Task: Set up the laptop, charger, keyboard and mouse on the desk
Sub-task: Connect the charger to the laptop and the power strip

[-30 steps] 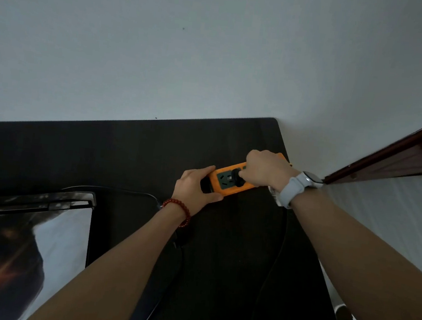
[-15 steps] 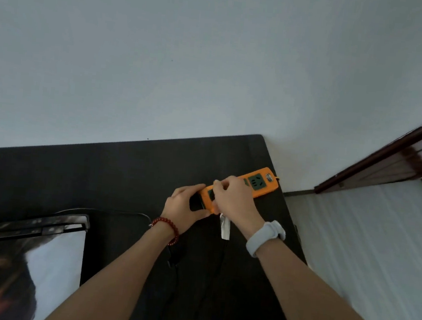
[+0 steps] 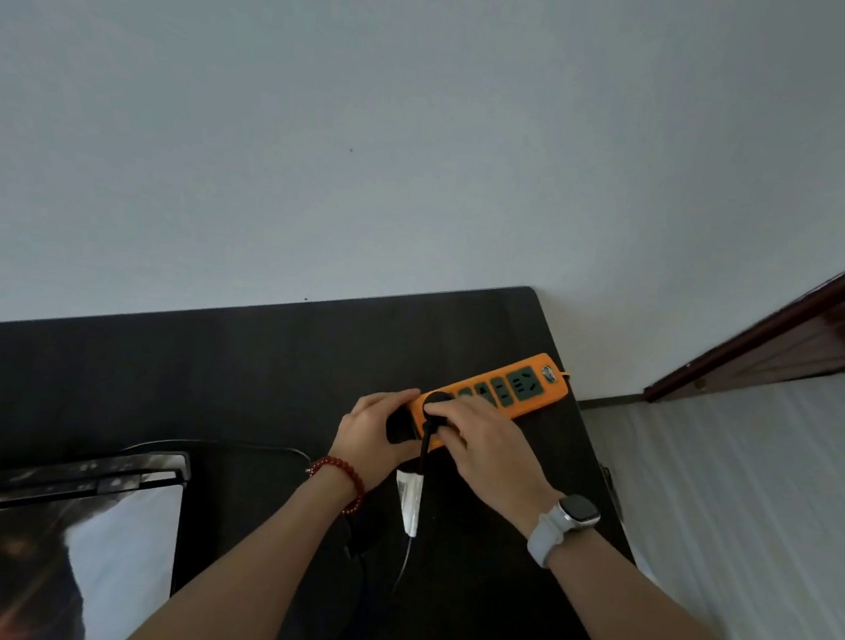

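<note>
Two arms: both reach up from the near edge across the dark tabletop [image 3: 260, 371] toward its far right corner
Laptop: its screen [image 3: 53, 542] stands open at near left, a thin cable [image 3: 222, 447] curving off behind its top edge
Cord: a black lead [image 3: 408, 550] runs from near centre up to the strip, with a white tag [image 3: 408, 499] wrapped round it; the tag's print is too small to read
Left hand: the left hand [image 3: 373, 433], red bead bracelet at the wrist, is curled round the near end of the strip, probably to brace it against the push
Right hand: the right hand [image 3: 480, 444], watch on the wrist, has fingers curled over the black plug [image 3: 435, 403], seating it in the nearest socket
Strip: the orange strip [image 3: 507, 387] lies slantwise near the tabletop's right edge, likely so its own cord drops off the corner; its far sockets are free, and a small label at the far end cannot be read
Charger: plug at the strip, brick not clear
Keyboard, mouse: not in view
Beyond: pale wall, a brown door frame [image 3: 781, 323] at far right
</note>
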Available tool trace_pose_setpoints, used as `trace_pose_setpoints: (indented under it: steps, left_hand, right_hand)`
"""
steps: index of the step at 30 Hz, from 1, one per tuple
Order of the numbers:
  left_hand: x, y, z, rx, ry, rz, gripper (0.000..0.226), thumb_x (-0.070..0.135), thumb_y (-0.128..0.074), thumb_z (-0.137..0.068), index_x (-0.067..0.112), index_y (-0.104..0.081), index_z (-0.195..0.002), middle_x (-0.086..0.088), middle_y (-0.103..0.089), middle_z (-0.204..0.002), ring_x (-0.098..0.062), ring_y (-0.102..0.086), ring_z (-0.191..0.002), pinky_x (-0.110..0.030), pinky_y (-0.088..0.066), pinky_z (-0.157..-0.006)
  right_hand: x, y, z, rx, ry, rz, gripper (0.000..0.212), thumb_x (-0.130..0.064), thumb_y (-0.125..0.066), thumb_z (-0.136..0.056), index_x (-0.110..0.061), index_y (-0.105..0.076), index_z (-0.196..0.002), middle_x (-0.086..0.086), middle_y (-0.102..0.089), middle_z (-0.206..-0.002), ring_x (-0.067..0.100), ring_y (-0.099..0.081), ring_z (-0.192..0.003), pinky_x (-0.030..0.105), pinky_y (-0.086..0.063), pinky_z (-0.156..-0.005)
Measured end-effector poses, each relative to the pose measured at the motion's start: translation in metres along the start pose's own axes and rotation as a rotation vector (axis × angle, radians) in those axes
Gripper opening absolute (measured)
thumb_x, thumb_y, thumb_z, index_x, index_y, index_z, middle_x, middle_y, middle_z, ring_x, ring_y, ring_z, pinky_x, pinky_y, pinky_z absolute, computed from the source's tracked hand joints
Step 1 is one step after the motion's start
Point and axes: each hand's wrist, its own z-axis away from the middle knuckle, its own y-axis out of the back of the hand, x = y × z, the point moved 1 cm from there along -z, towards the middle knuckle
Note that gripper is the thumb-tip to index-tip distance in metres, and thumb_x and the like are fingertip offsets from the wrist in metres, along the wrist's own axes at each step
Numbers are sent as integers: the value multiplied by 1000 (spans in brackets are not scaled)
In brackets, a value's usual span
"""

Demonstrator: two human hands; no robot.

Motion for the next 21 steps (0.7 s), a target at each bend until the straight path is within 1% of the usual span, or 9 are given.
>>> trace_pose_setpoints:
  steps: [4,7,9,12,13,15,17,19,21]
  left_hand:
    - [6,5,0,-63,18,-10,61,24,-69,-79,28,-42,-134,2,-41,-136,-14,-38,-126,-25,-31,-102]
    - [18,24,2,-163,79,253,44,21,-57,-89,19,-47,-132,0,-49,-135,-13,-42,-126,-32,-34,-107]
    - [28,42,10,-171,120,406,37,31,-48,-93,20,-50,-128,1,-53,-132,-9,-47,-119,-30,-38,-103]
    - [42,61,29,-405,129,481,59,66,-53,-75,30,-49,-121,4,-65,-114,-10,-61,-105,-26,-48,-89]
    - [47,65,36,-516,137,460,65,69,-57,-68,32,-46,-120,3,-69,-105,-10,-66,-95,-23,-51,-81]
    - [54,70,45,-634,143,408,49,51,-59,-78,26,-46,-118,0,-70,-79,-10,-66,-68,-18,-51,-64]
    - [58,74,47,-500,104,346,24,31,-53,-89,18,-53,-109,3,-57,-60,-6,-53,-51,-16,-45,-53]
    - [59,80,44,-283,53,241,12,26,-51,-92,17,-56,-97,3,-49,-60,-4,-45,-48,-18,-43,-53]
    - [59,84,42,-132,-14,-2,13,28,-49,-93,20,-57,-99,6,-51,-66,-3,-47,-54,-19,-41,-56]
  right_hand:
    - [9,9,-7,136,70,86,21,-14,-57,-88,-12,-61,-109,6,-53,-108,17,-54,-96,29,-46,-85]
    - [21,18,-11,142,55,101,19,-12,-58,-87,-9,-61,-106,8,-56,-111,18,-54,-101,30,-45,-91]
    - [24,24,-14,128,91,119,16,-13,-59,-87,-9,-62,-102,7,-59,-106,19,-55,-98,32,-47,-87]
    - [21,28,-22,110,125,76,11,-15,-58,-89,-10,-61,-98,4,-60,-99,15,-55,-90,25,-44,-79]
    - [19,28,-25,111,116,38,11,-16,-58,-89,-10,-61,-98,4,-60,-98,13,-54,-89,22,-42,-77]
    - [14,29,-31,114,76,-67,10,-16,-58,-89,-9,-61,-96,3,-60,-94,10,-55,-85,21,-42,-74]
    - [13,29,-34,101,35,-137,9,-17,-59,-89,-9,-61,-92,2,-61,-89,11,-57,-81,23,-45,-72]
    - [15,27,-34,60,-14,-158,10,-17,-59,-89,-7,-61,-91,4,-63,-87,13,-59,-80,25,-48,-72]
    - [18,24,-32,29,-55,-164,13,-18,-58,-89,-6,-62,-92,6,-65,-88,16,-61,-83,29,-51,-75]
